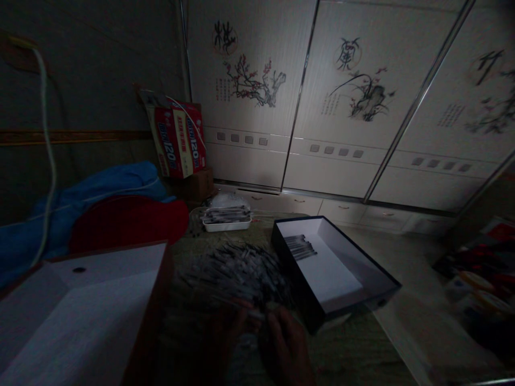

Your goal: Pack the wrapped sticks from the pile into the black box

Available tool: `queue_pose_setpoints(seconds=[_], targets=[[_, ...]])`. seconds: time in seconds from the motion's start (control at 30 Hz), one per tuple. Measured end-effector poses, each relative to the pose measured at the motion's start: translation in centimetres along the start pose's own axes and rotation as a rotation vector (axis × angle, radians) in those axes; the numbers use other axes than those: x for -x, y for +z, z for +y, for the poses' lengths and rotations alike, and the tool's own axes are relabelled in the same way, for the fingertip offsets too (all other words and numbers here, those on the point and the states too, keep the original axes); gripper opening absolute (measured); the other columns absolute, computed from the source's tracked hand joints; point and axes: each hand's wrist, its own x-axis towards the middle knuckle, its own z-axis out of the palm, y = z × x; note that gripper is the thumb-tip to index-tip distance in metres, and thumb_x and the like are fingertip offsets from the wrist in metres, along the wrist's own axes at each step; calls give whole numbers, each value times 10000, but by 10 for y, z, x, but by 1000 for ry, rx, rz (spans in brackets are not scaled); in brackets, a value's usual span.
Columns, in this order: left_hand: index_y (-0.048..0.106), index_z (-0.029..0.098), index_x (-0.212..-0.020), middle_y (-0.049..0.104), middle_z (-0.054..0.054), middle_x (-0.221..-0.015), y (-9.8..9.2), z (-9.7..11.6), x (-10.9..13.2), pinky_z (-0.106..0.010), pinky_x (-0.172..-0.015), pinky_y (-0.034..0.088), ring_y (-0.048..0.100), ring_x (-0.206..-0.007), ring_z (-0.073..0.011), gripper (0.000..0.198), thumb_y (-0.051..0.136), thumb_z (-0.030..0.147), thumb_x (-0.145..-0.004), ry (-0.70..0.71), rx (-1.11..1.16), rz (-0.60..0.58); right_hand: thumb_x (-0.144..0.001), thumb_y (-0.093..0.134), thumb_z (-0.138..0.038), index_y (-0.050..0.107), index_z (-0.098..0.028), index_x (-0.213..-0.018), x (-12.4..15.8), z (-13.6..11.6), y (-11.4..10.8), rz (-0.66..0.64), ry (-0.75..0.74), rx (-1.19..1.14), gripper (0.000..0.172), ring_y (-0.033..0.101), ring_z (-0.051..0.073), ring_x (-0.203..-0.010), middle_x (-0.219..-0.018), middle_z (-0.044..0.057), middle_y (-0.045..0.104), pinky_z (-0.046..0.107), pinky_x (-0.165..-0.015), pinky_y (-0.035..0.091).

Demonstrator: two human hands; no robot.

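Observation:
In the dim light at the bottom centre, my left hand (233, 324) and my right hand (285, 340) are close together, fingers pinched on a thin, pale, pen-like stick (256, 314). It looks like a pen, though its ends are hidden by the fingers. Just beyond them spreads a loose pile of pens (241, 271), clear and dark, lying in many directions. To the right stands a shallow dark box (341, 279) with a white inside. Several pens (300, 247) lie side by side in its far left corner.
An open box with a reddish-brown edge (161, 279) stands at left. Behind the pile is a white tray (227, 226) full of pens. Blue cloth (108, 185), a red cushion-like thing (129, 222) and a red carton (181, 142) sit further back, near wardrobe doors (249, 161).

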Motion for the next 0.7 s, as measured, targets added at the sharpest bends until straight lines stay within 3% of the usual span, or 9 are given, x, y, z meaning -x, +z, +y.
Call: queue_pose_setpoints(seconds=[0.13,0.3,0.53,0.7], targets=[[705,210,-685,741,-51,-619,2,6,2,-325,-547,558,693,-554,-244,243,743,443,-626,3,23,-4,-882,493,-543,668,-242,-935,7,4,0,61,9,81,352,634,230,-958,-1018,90,685,311,-836,502],[705,209,-691,724,-25,-565,1,16,4,-298,-562,556,685,-544,-218,195,729,399,-656,11,50,54,-953,362,-489,621,-252,-993,3,0,0,-85,-41,106,353,649,181,-836,-893,39,686,262,-737,521],[703,209,-669,710,-31,-533,0,4,0,-316,-524,554,674,-509,-228,234,765,430,-621,-24,84,-4,-814,603,-518,669,-278,-1023,8,44,7,19,-127,261,325,632,265,-1021,-1053,77,700,364,-882,496],[715,227,-666,736,-38,-612,0,8,1,-322,-584,566,690,-575,-236,190,773,400,-614,28,29,81,-946,414,-470,558,-268,-1234,13,46,16,19,-78,251,380,643,216,-1008,-1112,74,681,316,-834,522]])
